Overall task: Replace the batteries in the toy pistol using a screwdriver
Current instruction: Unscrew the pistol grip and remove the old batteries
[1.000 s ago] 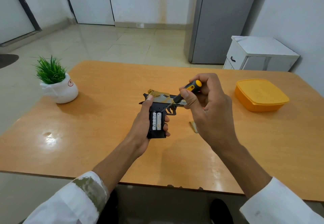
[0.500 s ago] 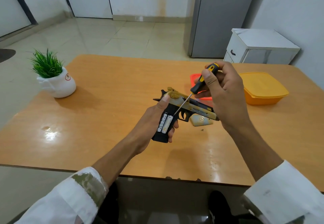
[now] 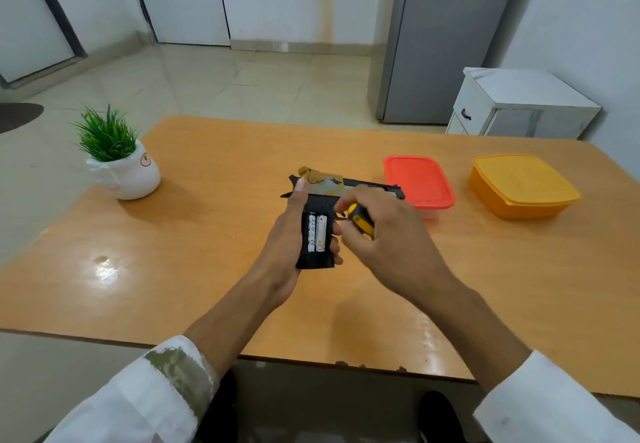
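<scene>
1. Wood-toned table [image 3: 207, 234] fills most of my feed. I take the toy pistol [image 3: 322, 204] as my reference; it is held up over the table's middle, with its barrel pointing right.
2. The left hand [image 3: 287, 245] wraps the pistol's black grip from the left. Its thumb lies up along the rear of the gold slide, and its fingertips curl round the grip's right edge.
3. The grip's compartment is uncovered and faces me. Two batteries [image 3: 317, 233] sit in it side by side, lengthwise along the grip.
4. The right hand [image 3: 391, 238] is just right of the pistol's grip, fingers curled tight round a screwdriver [image 3: 361, 221] with a yellow-and-black handle. The shaft and tip are hidden, so I cannot tell whether they touch the pistol.
5. Just beyond the pistol's muzzle sits a red-lidded box [image 3: 419, 181]. Farther right, well apart from the pistol, is an orange box [image 3: 523, 186] with its lid on.
6. Well to the left of the pistol stands a potted plant [image 3: 119, 162], green spikes in a white pot.
7. Beyond the pistol and off the table, a white cabinet [image 3: 519, 106] and a tall grey unit [image 3: 443, 37] stand on the tiled floor.
</scene>
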